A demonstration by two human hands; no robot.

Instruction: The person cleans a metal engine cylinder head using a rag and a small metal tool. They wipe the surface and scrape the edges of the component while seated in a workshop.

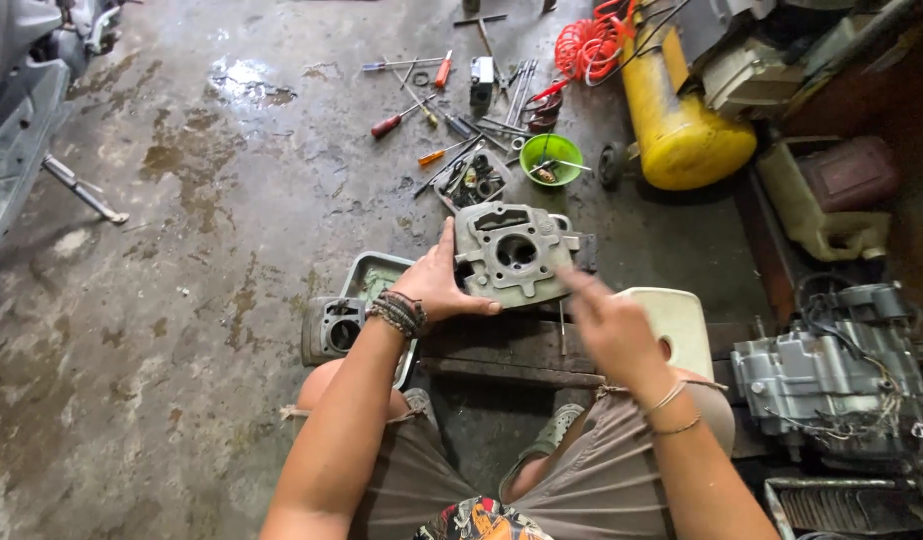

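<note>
Hands working on a grey cast-metal cylinder head
Left hand is gripping its edge, fingers clamped; right hand, blurred, is touching it with fingers together.

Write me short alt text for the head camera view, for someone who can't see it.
Seen from above, a seated person's left hand holds a grey metal engine cylinder head while the right hand reaches toward it. Screwdrivers, a green bowl and a yellow air tank lie on the stained concrete floor.
</note>
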